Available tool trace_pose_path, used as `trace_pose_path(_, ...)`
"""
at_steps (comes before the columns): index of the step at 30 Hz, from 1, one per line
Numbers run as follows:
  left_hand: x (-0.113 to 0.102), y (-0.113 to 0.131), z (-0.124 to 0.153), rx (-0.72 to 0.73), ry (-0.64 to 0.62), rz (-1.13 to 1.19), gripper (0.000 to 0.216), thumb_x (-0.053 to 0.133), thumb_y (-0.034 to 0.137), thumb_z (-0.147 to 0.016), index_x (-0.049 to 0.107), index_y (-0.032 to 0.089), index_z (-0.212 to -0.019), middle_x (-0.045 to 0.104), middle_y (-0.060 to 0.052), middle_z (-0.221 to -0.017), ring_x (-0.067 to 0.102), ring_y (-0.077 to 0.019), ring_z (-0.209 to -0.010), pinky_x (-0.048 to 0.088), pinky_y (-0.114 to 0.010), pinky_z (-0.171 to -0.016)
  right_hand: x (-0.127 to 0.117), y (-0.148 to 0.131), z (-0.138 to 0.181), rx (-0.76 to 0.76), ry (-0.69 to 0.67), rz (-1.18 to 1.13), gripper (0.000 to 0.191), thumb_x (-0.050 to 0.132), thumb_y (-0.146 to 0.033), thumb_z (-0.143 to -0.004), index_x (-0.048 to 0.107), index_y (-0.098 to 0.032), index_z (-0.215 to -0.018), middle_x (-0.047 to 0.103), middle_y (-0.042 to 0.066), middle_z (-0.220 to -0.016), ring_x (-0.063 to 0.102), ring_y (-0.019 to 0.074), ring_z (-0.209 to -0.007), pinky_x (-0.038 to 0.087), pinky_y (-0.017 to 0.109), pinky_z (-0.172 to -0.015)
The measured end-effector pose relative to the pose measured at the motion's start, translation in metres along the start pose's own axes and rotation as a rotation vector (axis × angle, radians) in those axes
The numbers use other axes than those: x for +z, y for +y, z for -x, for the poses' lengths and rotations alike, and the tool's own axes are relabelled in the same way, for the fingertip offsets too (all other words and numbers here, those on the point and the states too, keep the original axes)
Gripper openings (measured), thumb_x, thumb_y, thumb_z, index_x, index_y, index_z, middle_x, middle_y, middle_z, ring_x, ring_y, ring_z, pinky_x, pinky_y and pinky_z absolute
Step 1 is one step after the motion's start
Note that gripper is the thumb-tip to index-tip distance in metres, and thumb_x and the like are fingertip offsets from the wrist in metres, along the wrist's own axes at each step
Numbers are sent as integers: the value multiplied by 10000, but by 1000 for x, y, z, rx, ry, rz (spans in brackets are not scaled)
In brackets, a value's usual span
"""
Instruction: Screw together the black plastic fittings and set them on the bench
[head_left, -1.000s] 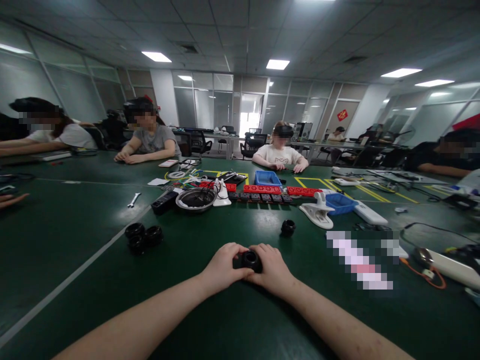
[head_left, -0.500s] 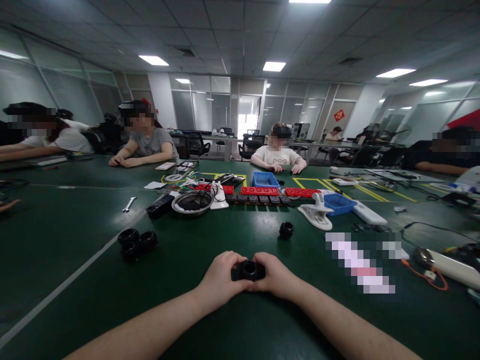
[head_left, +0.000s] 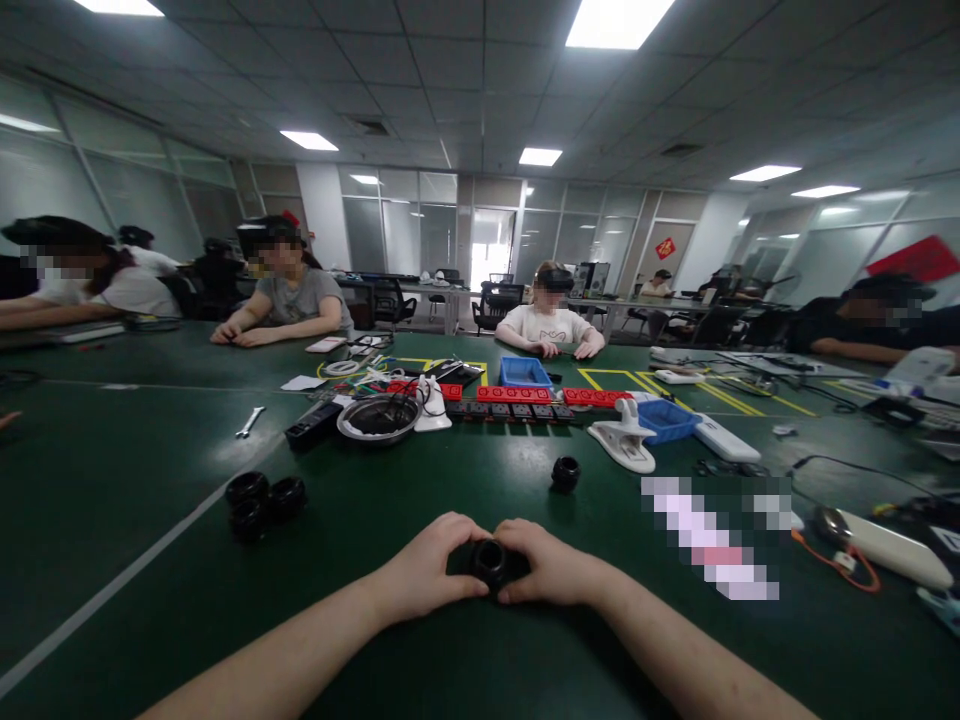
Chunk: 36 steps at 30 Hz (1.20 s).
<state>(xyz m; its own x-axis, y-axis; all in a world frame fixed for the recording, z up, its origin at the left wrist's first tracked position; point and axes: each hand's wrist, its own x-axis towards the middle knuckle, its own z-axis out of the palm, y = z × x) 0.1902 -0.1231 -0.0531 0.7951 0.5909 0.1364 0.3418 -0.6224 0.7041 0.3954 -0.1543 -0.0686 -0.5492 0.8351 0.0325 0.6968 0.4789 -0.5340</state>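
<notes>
A short black ring-shaped fitting with a round opening on top is between my two hands, low over the green table. My left hand curves round its left side, fingers behind and thumb in front. From the right, my right hand grips it the same way, its fingers partly hiding that side. Another black fitting of this kind stands alone beyond my right hand. To the left, three more black fittings are grouped close together.
A wrench, a metal bowl, red power strips, a blue tray, another blue tray and a white clip stand lie farther off. Cables and a white device are at right. People sit around the table.
The camera view has tilted slightly up and shifted. Both hands still hold the fitting; my thumbs are a little farther apart, and more of its round rim shows.
</notes>
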Motion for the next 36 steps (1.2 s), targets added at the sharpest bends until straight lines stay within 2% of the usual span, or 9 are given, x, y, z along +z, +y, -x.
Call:
trace_pose_path(5,4,2,0,-40,36,-24,338,691,261,-636,576,213,-951,544,-14,-936,486,-196,-914,378,-288,-793,4,8,-2,-23,30,-35,347,744,-339,-583,577,-184,-845,526,-11,-849,477,175,-814,361,264,-711)
trace_pose_path(10,16,2,-2,-153,176,-59,300,688,300,-622,580,194,-882,551,-24,-890,500,-211,-867,388,-305,-751,19,-1,-5,199,177,84,399,741,-428,-537,537,-162,-754,518,-6,-732,467,159,-683,334,244,-581)
trace_pose_path(15,20,-3,-4,-186,250,-66,291,676,270,-626,563,192,-882,550,-27,-885,499,-219,-869,393,-320,-758,26,-14,-6,246,297,279,435,682,-501,-571,520,-161,-788,537,32,-793,475,201,-747,341,312,-667)
trace_pose_path(20,10,-4,-2,-60,110,-8,308,654,250,-657,549,211,-944,523,-27,-981,473,-207,-949,381,-321,-834,10,-13,0,72,153,102,557,718,-391,-578,492,-200,-1050,531,37,-966,477,214,-878,360,322,-754)
trace_pose_path(24,2,-5,1,-27,18,13,394,677,303,-641,546,236,-1006,480,-37,-1073,434,-228,-1029,356,-352,-889,0,-6,1,-3,1,2,375,697,-302,-627,552,-187,-953,540,16,-904,489,195,-859,372,302,-765)
trace_pose_path(27,0,-6,1,-41,34,31,553,721,339,-587,506,248,-1088,462,-45,-1118,416,-242,-1060,341,-365,-908,-2,0,1,-40,1,-55,376,697,-325,-638,565,-187,-962,543,21,-930,479,205,-895,367,310,-788)
trace_pose_path(30,1,-6,-1,-54,51,42,467,709,321,-611,540,241,-1039,510,-30,-1043,458,-222,-1004,363,-342,-871,-1,3,0,-66,12,-101,380,705,-298,-639,565,-189,-975,549,17,-923,481,200,-889,368,302,-780)
trace_pose_path(33,4,-5,-2,-61,42,63,357,694,288,-633,577,230,-965,540,-13,-955,493,-202,-934,382,-315,-819,1,4,-1,-22,22,-129,326,724,-263,-616,578,-176,-893,546,1,-851,491,175,-816,375,263,-707)
trace_pose_path(36,14,-4,-3,-120,98,93,341,704,277,-613,577,203,-921,539,-13,-916,507,-194,-880,397,-293,-765,8,0,-4,146,69,-99,362,762,-325,-540,545,-157,-776,519,-9,-769,474,147,-700,347,222,-570)
